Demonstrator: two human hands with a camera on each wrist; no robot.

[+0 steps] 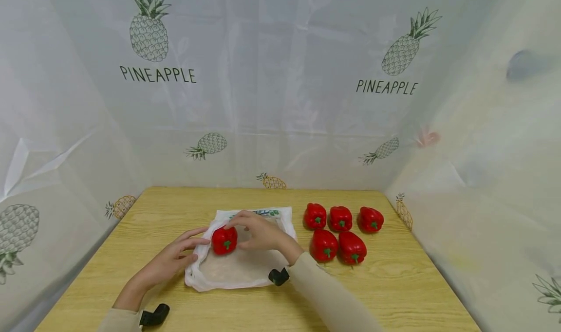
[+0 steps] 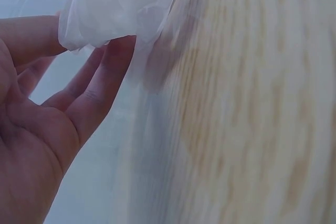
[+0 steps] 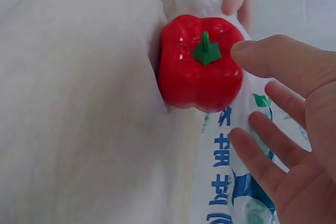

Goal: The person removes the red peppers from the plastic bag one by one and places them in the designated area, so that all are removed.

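Observation:
A white plastic bag (image 1: 236,272) with blue and green print lies spread on the wooden table. On its left part sits a red bell pepper (image 1: 224,240) with a green stem, glossy like a toy. My left hand (image 1: 168,261) is at the bag's left edge; in the left wrist view its thumb and fingers pinch the bunched plastic (image 2: 118,11). My right hand (image 1: 258,232) arches over the bag, right of the pepper. In the right wrist view the right thumb (image 3: 278,59) overlaps the pepper's side, while the other fingers are spread apart from it.
Right of the bag, several more red bell peppers stand grouped on the table (image 1: 394,283), among them one pepper (image 1: 324,245) nearest the right forearm. A pineapple-print curtain (image 1: 280,103) encloses the back and sides. Black wrist mounts (image 1: 155,315) sit at both wrists.

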